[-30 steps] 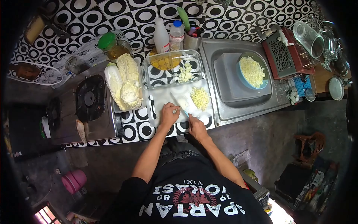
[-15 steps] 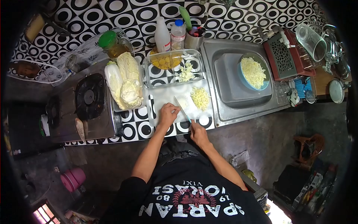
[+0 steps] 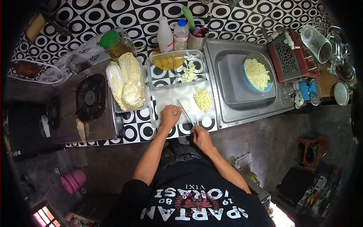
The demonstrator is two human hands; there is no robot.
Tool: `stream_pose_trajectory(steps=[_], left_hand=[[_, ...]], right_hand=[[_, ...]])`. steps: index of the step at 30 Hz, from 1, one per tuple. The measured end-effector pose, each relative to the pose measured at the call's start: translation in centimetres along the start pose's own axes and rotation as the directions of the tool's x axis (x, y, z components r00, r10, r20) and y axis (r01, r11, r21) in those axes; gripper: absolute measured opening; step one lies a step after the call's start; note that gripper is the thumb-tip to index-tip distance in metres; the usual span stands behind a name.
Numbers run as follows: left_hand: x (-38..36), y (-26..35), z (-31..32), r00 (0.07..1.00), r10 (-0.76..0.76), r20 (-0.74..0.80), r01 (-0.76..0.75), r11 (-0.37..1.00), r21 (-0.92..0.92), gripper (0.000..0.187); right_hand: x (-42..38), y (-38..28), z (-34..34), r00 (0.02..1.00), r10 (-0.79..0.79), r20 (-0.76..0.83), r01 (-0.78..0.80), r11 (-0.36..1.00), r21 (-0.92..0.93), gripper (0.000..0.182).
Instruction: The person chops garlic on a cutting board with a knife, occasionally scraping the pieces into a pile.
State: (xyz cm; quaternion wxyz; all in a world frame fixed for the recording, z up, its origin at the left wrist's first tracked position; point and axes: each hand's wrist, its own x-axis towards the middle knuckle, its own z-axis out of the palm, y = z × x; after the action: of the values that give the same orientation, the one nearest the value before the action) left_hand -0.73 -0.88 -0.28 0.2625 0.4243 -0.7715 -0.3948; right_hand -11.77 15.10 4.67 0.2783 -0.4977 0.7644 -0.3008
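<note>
My right hand (image 3: pixel 203 138) is closed around the light blue handle of a kitchen knife (image 3: pixel 186 111). Its narrow blade slants up and left over a translucent white cutting board (image 3: pixel 162 99). Beside the blade, on its left, the fingers of my left hand (image 3: pixel 171 114) are curled down against the board; whatever they pinch is mostly hidden. A pile of finely chopped pale yellow vegetable (image 3: pixel 203 100) lies on the board's right side. Behind the board, a clear glass dish (image 3: pixel 151 84) holds larger pale pieces (image 3: pixel 188 72).
Left of the board, a tray holds pale heads of napa cabbage (image 3: pixel 130 68). Farther left is a gas stove (image 3: pixel 104 126). The steel sink (image 3: pixel 223 120) at right contains a bowl of chopped vegetable (image 3: pixel 257 73). Bottles (image 3: pixel 165 36) and a green-lidded jar (image 3: pixel 117 45) line the back.
The knife blade has shifted very slightly, its tip a little to the right and lower. Both hands stay in nearly the same place.
</note>
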Motion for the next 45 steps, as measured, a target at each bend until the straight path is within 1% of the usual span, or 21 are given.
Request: stream_pose_trajectory(steps=[2, 5, 7, 11, 13, 17, 20, 22, 23, 25, 28, 29, 30, 31, 32, 34, 36, 38, 40, 42, 45], left_hand=[[-0.1, -0.1, -0.1, 1.000, -0.001, 0.006, 0.001, 1.000, 0.001, 0.009], [-0.2, -0.3, 0.1, 1.000, 0.018, 0.004, -0.018, 0.999, 0.039, 0.007], [-0.3, -0.3, 0.3, 0.994, 0.102, -0.040, -0.098, 0.991, 0.089, 0.006], [-0.6, -0.4, 0.3, 0.991, 0.130, -0.043, -0.125, 0.986, 0.112, 0.008], [-0.5, -0.5, 0.3, 0.994, 0.102, -0.034, -0.097, 0.988, 0.117, 0.008], [-0.2, -0.7, 0.1, 0.999, 0.042, -0.013, -0.041, 0.996, 0.075, 0.008], [-0.2, -0.9, 0.1, 1.000, 0.010, -0.003, -0.010, 0.999, 0.036, 0.009], [-0.2, -0.6, 0.0, 0.998, -0.039, 0.045, 0.039, 0.999, -0.002, 0.010], [-0.2, -0.5, -0.1, 0.998, -0.037, 0.048, 0.037, 0.999, -0.001, 0.010], [-0.3, -0.6, 0.0, 1.000, 0.016, 0.022, -0.017, 1.000, 0.024, 0.010], [-0.4, -0.5, -0.1, 0.998, 0.061, 0.007, -0.061, 0.996, 0.068, 0.011], [-0.3, -0.4, -0.1, 0.998, 0.065, 0.012, -0.065, 0.996, 0.067, 0.011], [-0.3, -0.3, -0.1, 1.000, 0.016, 0.013, -0.017, 1.000, 0.023, 0.011], [-0.2, -0.3, -0.1, 0.999, -0.033, 0.012, 0.033, 0.999, -0.021, 0.012], [-0.2, -0.3, -0.2, 0.999, -0.034, 0.010, 0.034, 0.999, -0.021, 0.012], [-0.2, -0.1, -0.3, 0.995, -0.093, 0.021, 0.094, 0.993, -0.077, 0.012], [-0.2, -0.1, -0.2, 0.996, -0.094, 0.011, 0.094, 0.993, -0.064, 0.012], [-0.3, -0.2, -0.2, 0.995, -0.096, -0.002, 0.096, 0.994, -0.047, 0.012], [-0.3, -0.2, -0.2, 0.998, -0.066, 0.007, 0.066, 0.998, -0.018, 0.011], [-0.3, -0.3, -0.2, 0.999, -0.049, 0.006, 0.049, 0.999, -0.008, 0.011], [-0.3, -0.5, 0.0, 1.000, 0.005, 0.004, -0.006, 1.000, 0.019, 0.010]], right_hand=[[-0.2, 0.7, 0.7, 1.000, 0.008, -0.013, -0.008, 0.999, -0.032, 0.036], [0.6, 1.1, 1.3, 1.000, 0.008, 0.016, -0.007, 0.998, -0.063, 0.038], [1.9, 0.9, 1.6, 0.997, -0.080, 0.000, 0.079, 0.993, -0.087, 0.045], [4.3, 0.2, 1.6, 0.996, -0.091, 0.012, 0.092, 0.994, -0.052, 0.042], [4.5, -0.3, 1.1, 0.998, -0.052, 0.043, 0.053, 0.998, -0.039, 0.038], [2.3, -0.6, 0.0, 0.997, -0.041, 0.072, 0.045, 0.998, -0.052, 0.035], [0.7, -0.2, 0.1, 0.997, -0.005, 0.080, 0.011, 0.997, -0.077, 0.037], [0.4, 0.5, 0.7, 0.998, 0.014, 0.068, -0.007, 0.995, -0.099, 0.042], [0.5, 0.9, 1.0, 0.998, 0.016, 0.066, -0.009, 0.995, -0.098, 0.042], [1.4, 1.0, 1.4, 0.996, -0.058, 0.063, 0.065, 0.991, -0.114, 0.048], [3.3, 0.8, 1.7, 0.994, -0.096, 0.059, 0.101, 0.990, -0.100, 0.051], [3.9, 0.6, 1.8, 0.994, -0.095, 0.046, 0.099, 0.991, -0.085, 0.047], [4.1, 0.3, 1.4, 0.995, -0.092, 0.043, 0.095, 0.992, -0.085, 0.047], [4.3, -0.1, 1.0, 0.996, -0.067, 0.062, 0.071, 0.996, -0.059, 0.043], [4.5, -0.6, 0.7, 0.995, -0.045, 0.084, 0.048, 0.998, -0.036, 0.039], [3.8, -1.2, -0.5, 0.992, -0.015, 0.122, 0.019, 0.999, -0.029, 0.037], [2.5, -0.9, -1.1, 0.986, 0.015, 0.164, -0.011, 1.000, -0.022, 0.034], [0.9, -0.4, -1.2, 0.996, -0.006, 0.089, 0.006, 1.000, -0.005, 0.034], [-0.1, 0.1, -0.9, 0.997, 0.012, 0.079, -0.010, 1.000, -0.027, 0.036], [-0.2, 0.8, -0.3, 0.999, -0.029, 0.034, 0.030, 0.999, -0.024, 0.036], [0.8, 1.3, 0.5, 0.998, -0.059, 0.031, 0.060, 0.998, -0.018, 0.038]])
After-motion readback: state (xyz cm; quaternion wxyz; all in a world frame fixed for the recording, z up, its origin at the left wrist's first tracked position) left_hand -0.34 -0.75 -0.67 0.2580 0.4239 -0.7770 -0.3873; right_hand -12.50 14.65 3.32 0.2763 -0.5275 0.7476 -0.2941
